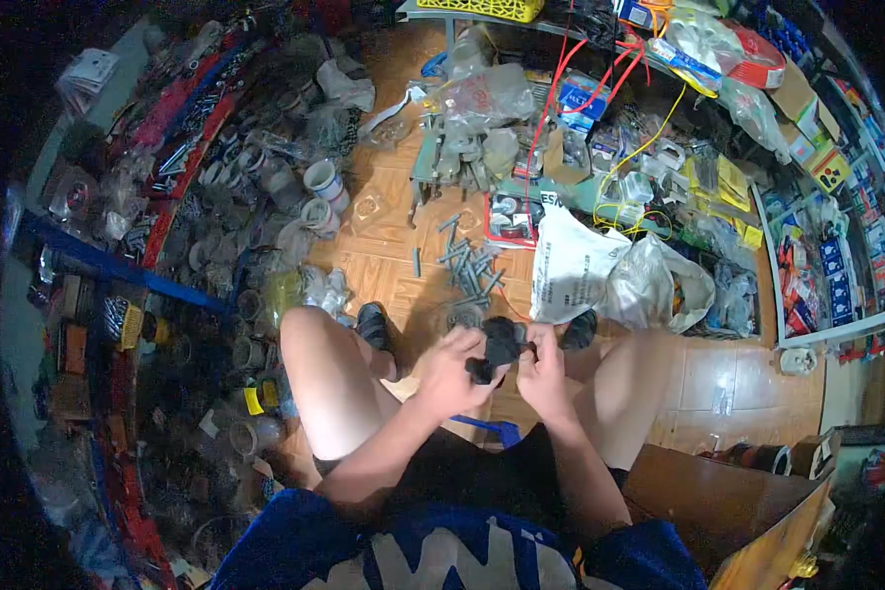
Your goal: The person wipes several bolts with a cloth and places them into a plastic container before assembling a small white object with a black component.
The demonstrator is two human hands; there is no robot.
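Note:
My left hand (450, 376) is wrapped round a stubby black tool (502, 341), held in front of me between my knees. The kind of tool cannot be made out at this size. My right hand (543, 366) is closed at the tool's right end, with thumb and fingers pinched together; whatever sits in that pinch is hidden. On the floor just beyond my hands lies a loose pile of short grey metal rods (470, 269), with one single rod (416, 262) lying apart to the left.
Jars and bagged hardware crowd the left shelves, edged by a blue rail (128, 264). A white sack (572, 264) stands ahead right beside a clear plastic bag (644, 283). Red cable (551, 103) hangs from the rear bench. A brown wooden surface (718, 501) is near my right side.

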